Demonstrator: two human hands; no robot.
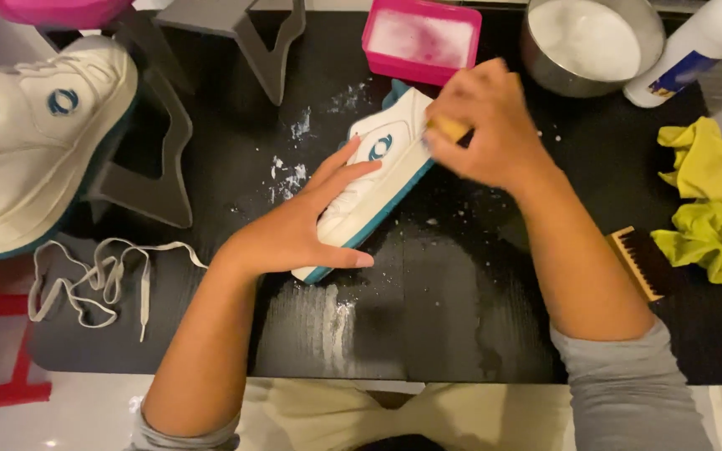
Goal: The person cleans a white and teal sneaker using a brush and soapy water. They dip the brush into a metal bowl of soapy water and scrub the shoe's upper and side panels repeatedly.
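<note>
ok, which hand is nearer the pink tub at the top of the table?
Right. The right hand scrubs the heel end of the shoe just below the pink tub; the left hand grips the shoe's toe end, farther down-left.

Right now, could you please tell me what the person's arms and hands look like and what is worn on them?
Both forearms are bare, with grey fabric sleeves pushed up near the elbows. The left hand and right hand are bare: no gloves, rings or watch visible.
</note>
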